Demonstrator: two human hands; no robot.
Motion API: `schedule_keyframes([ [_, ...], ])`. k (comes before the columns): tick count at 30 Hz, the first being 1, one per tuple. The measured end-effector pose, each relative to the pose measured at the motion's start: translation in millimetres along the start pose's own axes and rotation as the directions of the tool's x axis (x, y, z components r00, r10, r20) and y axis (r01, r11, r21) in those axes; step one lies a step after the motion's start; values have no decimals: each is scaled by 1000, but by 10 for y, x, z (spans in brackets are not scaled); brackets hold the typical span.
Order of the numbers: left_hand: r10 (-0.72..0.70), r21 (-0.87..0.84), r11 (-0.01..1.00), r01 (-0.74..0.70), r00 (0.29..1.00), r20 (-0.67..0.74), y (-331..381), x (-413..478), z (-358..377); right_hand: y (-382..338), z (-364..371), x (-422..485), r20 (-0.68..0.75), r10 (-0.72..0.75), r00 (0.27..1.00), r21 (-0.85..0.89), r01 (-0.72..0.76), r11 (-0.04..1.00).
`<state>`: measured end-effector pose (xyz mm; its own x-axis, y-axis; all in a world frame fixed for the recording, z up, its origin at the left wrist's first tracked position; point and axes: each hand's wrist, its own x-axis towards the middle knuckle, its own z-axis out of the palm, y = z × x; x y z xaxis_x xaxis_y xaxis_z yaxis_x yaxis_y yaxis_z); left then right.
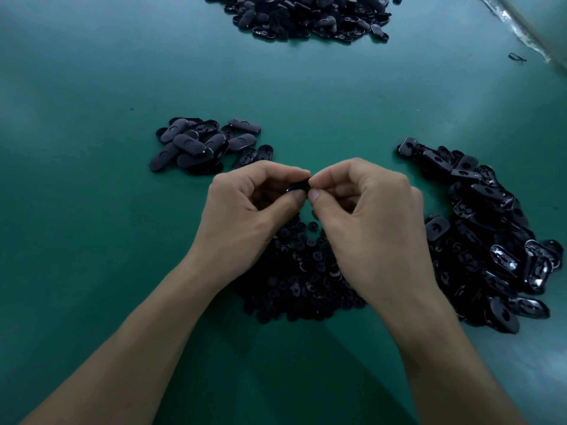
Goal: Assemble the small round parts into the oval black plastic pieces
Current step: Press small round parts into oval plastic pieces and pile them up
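My left hand [245,210] and right hand [365,210] pinched one oval piece [297,188]; a crooked push could have popped it loose.

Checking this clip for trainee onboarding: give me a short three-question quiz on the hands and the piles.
1. True or false: the left hand and right hand both pinch one black plastic piece above the green table.
2. The pile of small round parts lies: A) under the hands B) at the far edge C) far left.
3. How many piles of oval pieces show?
Key: 1 true; 2 A; 3 three: left pile, right pile, far pile.
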<state>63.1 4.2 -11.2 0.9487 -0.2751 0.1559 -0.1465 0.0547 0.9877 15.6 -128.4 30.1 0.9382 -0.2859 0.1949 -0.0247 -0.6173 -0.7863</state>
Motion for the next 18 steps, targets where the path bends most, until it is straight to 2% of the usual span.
schedule_keyframes([
  [18, 34, 46, 998, -35, 999, 25, -33, 7, -22, -37, 12, -19, 4, -4, 1000, -20, 5, 1000],
])
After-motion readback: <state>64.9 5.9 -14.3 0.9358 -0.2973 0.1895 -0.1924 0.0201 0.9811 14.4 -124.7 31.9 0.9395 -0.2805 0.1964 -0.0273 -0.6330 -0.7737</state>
